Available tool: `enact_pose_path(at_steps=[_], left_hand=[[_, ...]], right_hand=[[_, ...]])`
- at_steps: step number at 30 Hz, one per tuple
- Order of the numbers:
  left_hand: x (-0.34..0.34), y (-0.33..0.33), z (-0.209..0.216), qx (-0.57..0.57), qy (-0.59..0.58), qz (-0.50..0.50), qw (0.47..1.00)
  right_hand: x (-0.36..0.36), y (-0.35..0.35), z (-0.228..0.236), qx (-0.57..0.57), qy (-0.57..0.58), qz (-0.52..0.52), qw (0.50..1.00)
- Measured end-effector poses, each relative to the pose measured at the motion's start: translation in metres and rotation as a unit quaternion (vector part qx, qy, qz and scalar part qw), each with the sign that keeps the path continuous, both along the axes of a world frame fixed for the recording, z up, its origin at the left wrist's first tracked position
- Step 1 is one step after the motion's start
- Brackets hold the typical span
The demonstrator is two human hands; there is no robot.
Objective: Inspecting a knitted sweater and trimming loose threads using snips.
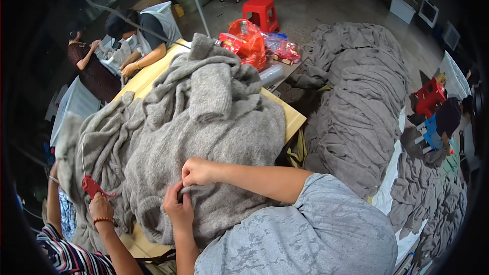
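Note:
A grey-beige knit sweater [229,140] lies heaped over the table in front of me, one folded sleeve on top. My right hand [197,171] reaches across from the right and is closed in a pinch on the knit. Just below it, my left hand [178,208] comes up from the lower edge, thumb and fingers pinching the same spot. The two hands almost touch, and a small fold of knit shows between them. What exactly lies between the fingertips is too small to make out.
Left of me, a co-worker's hand [102,208] grips a red air blow gun [91,187] against more knitwear. A yellow tabletop [293,114] shows under the pile. Rightward rises a large heap of grey knits [356,107]. Red plastic bags [249,43] and a red stool [261,12] stand beyond.

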State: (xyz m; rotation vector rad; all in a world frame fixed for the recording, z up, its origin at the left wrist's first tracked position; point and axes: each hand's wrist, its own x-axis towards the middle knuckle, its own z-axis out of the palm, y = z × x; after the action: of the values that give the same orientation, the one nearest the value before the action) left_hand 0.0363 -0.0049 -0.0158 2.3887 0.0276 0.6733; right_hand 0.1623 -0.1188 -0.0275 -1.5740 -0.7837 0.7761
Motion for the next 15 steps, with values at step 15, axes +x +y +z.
enact_pose_path(at_steps=[15], left_hand=[[0.0, 0.015, 0.004, 0.006, 0.049, -0.057, 0.997]], right_hand=[[-0.031, -0.012, 0.016, -0.024, -0.486, -0.042, 0.872]])
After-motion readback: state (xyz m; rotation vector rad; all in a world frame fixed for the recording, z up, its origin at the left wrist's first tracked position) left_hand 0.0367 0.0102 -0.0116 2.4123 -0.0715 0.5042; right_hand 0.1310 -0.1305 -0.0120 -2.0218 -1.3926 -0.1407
